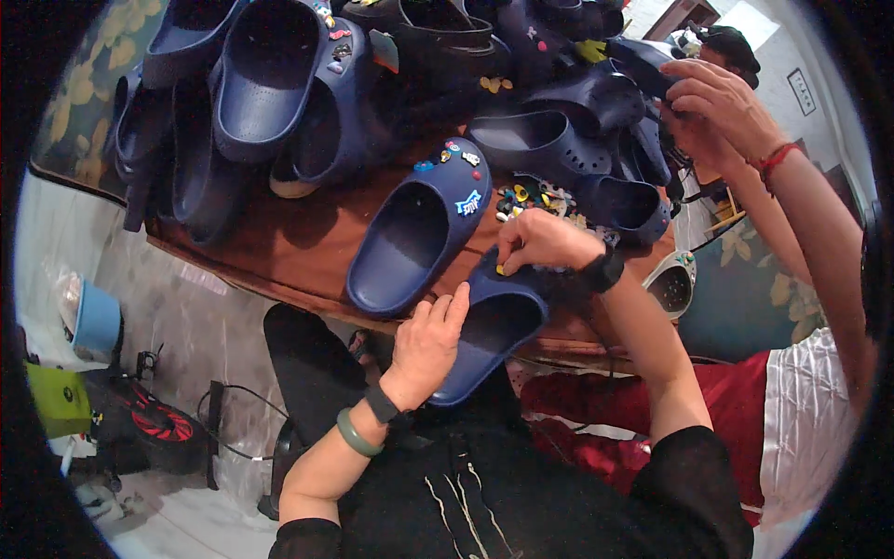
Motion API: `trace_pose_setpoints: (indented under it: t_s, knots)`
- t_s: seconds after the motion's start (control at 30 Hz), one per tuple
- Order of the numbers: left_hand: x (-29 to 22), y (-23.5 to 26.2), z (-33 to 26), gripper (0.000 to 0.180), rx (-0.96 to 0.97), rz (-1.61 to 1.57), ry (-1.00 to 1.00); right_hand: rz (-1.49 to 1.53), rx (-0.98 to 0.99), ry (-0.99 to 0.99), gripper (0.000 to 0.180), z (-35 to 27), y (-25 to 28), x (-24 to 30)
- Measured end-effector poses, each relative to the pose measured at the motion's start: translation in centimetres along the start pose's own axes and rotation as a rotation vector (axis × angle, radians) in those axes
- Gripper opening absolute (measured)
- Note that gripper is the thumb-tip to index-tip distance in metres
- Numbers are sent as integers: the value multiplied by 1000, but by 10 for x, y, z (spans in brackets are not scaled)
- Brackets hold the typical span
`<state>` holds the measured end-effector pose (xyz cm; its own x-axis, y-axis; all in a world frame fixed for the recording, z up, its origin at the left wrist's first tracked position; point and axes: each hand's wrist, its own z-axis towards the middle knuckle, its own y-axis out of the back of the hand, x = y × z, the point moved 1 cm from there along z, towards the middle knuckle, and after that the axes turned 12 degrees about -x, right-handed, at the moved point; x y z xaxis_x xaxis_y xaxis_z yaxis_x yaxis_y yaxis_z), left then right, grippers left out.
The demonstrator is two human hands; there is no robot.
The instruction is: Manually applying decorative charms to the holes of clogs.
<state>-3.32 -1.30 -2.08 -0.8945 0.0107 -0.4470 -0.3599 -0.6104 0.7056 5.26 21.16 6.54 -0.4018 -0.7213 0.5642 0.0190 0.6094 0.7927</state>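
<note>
A navy blue foam clog [498, 321] rests tilted between my hands at the table's near edge. My left hand [430, 343] is closed on its left side, the thumb hidden. At the clog's toe, my right hand [549, 240] pinches a small yellow shoe charm [502, 269] against the upper; its shape is mostly covered by the fingers. To the left lies another navy clog [410, 233] with several colourful charms on its upper. Just beyond my right hand is a pile of small multicoloured charms [531, 197].
Navy clogs [265, 79] are heaped on the brown-covered table [233, 252] at the left and back. At the right a co-worker's hands [722, 107] hold a dark clog [643, 65]. A light clog [672, 284] sits at the right edge. A blue bucket [96, 320] stands lower left.
</note>
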Motion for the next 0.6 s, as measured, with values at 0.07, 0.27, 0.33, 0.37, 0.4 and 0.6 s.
trace_pose_setpoints:
  t_s: [0.07,0.27,0.33,0.37,0.4,0.6]
  knots:
    - [0,1,0,59,44,-69,75,15,-57,99,18,-4,-3,-3]
    - [5,15,0,59,81,-94,22,-20,146,369,16,7,7,-4]
    - [7,14,-2,59,80,-91,13,-53,208,348,16,12,3,-1]
    - [7,13,-3,59,80,-96,6,-87,274,317,16,13,1,3]
    - [7,13,-2,59,83,-93,2,-83,269,319,16,13,3,7]
    - [8,15,4,59,73,-159,-5,-99,44,502,37,5,13,-3]
